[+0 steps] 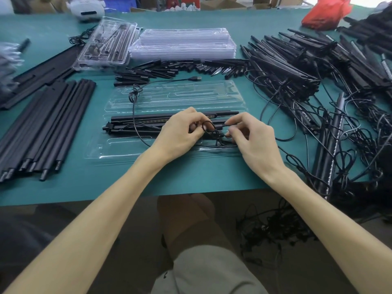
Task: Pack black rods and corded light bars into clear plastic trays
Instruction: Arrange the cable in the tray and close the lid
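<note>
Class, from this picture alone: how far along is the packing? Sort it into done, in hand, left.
Done: one filled tray lies at the back left. In hand: a light bar sits in the open tray; the left hand and right hand pinch a looped cord. Left: the stack of empty trays, loose rods and the corded pile.

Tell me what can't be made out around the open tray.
- Head view: cord coil, partly covered by left hand and right hand.
- Head view: light bar, middle behind left hand.
- Head view: packed tray, contents blurred, too small.
- Head view: pile of light bars, cut by right edge.
</note>
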The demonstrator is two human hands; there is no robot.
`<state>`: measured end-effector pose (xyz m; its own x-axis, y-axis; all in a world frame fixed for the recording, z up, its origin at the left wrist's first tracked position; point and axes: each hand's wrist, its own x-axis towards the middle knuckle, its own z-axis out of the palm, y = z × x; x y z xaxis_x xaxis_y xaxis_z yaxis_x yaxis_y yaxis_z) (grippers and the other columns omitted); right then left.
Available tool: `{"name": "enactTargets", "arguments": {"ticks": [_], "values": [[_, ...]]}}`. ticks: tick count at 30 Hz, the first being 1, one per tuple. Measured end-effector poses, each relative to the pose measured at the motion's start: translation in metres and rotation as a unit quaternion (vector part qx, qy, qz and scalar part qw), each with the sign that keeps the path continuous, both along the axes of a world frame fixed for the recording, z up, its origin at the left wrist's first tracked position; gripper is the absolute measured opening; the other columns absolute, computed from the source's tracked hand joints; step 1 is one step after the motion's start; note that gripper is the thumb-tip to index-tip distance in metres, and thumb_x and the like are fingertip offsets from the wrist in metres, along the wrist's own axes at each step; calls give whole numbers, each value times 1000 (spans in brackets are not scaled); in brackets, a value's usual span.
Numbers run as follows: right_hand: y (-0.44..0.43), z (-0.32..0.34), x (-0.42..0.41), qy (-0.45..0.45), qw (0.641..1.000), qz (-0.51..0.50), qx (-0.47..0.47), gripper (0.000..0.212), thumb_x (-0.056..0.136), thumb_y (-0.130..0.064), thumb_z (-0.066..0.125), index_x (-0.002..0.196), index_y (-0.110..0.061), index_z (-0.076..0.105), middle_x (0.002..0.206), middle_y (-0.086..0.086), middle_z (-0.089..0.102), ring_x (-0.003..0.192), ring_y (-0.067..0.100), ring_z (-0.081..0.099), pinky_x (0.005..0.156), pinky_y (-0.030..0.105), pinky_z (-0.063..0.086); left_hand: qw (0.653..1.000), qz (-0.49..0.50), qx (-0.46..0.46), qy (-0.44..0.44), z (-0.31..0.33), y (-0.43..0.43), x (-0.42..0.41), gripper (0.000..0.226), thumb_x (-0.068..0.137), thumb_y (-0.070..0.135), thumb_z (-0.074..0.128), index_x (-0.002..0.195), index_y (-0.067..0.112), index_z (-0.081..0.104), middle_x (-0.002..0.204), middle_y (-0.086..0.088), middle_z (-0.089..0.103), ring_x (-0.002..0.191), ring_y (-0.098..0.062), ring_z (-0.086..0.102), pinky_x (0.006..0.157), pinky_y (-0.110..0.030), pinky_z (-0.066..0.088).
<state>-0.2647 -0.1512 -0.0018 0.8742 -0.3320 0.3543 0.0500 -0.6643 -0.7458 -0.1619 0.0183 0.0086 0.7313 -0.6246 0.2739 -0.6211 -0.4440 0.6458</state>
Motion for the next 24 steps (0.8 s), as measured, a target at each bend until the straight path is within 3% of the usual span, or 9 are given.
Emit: {"name": "enactTargets", "arguments": {"ticks": [4,6,10,18,24], "values": [[1,-5,1,23,995,-36,-93,9,96,-10,60,98,-13,68,94,-3,57,95,15,52,83,20,41,999,12,-16,38,0,-2,1,26,103,18,49,108,22,74,93,-1,63,78,-11,54,74,-29,40],[0,-6,1,36,989,-48,-134,9,96,-10,60,98,-11,69,95,-2,50,98,15,43,85,18,34,999,19,-22,46,0,-2,0,26,104,23,49,101,24,75,95,1,65,82,-11,56,76,-32,42],[-1,-4,0,35,971,-63,-230,12,96,-13,60,97,-7,70,92,4,56,98,23,42,91,35,40,998,39,-16,47,0,-4,-2,30,103,37,49,90,30,75,91,3,64,87,-17,58,88,-45,48],[1,-3,-5,21,962,-36,-271,25,103,-22,55,92,-3,68,90,6,54,93,24,45,81,29,40,997,62,-14,46,-1,-8,-3,49,100,62,39,86,30,73,89,6,64,92,-14,60,92,-46,48],[3,-2,-5,4,947,-47,-318,27,102,-20,55,87,-3,68,85,8,54,87,26,44,79,38,43,998,58,-13,38,-3,-7,-2,52,91,72,43,84,30,72,80,10,57,76,-9,54,79,-37,46]]}}
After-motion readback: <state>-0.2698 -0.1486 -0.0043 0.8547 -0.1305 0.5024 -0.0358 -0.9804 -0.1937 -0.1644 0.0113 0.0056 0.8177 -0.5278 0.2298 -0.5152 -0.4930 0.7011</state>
